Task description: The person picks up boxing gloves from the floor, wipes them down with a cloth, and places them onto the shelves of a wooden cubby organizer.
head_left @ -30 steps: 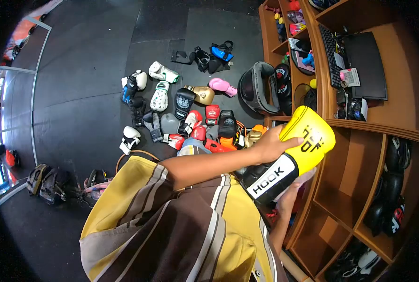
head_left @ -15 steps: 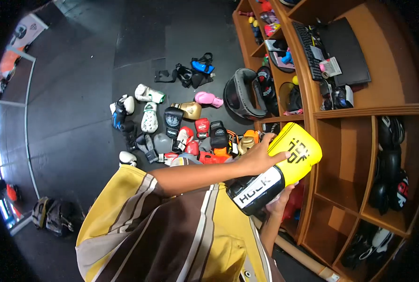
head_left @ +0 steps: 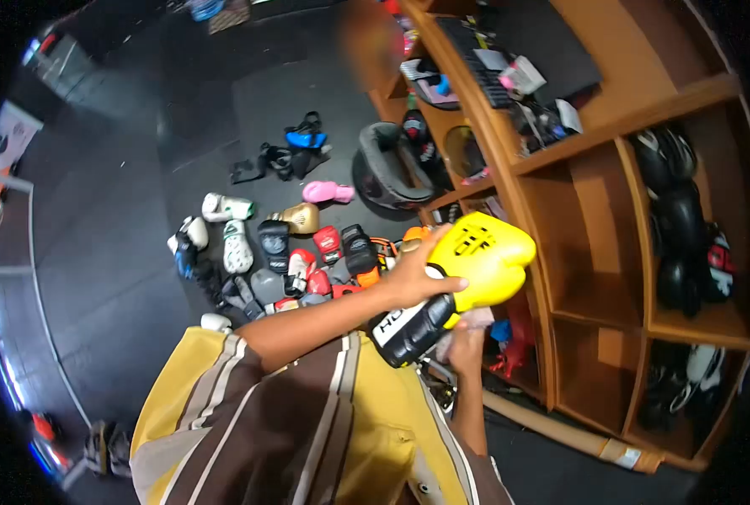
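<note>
A yellow boxing glove [head_left: 493, 257] with a black and white cuff is tilted in front of me. My left hand [head_left: 421, 278] grips it near the wrist part, thumb across the near side and fingers over the far edge. Just below the glove, my right hand [head_left: 465, 343] is closed around a pale pinkish cloth [head_left: 474, 319]; its fingers are partly hidden. Whether this hand also touches the glove, I cannot tell.
Several boxing gloves, including a pink one [head_left: 328, 192], lie on the dark floor [head_left: 139, 168]. A wooden shelf unit [head_left: 509, 181] stands to the right, holding black gear [head_left: 680, 219]. A grey-lined bin [head_left: 392, 164] stands beside it. A cardboard tube [head_left: 552, 425] lies along its base.
My view has turned, and the shelf and floor gloves have shifted left in it. The yellow glove has rolled in my left hand. My right hand has moved lower, away from the glove's side.
</note>
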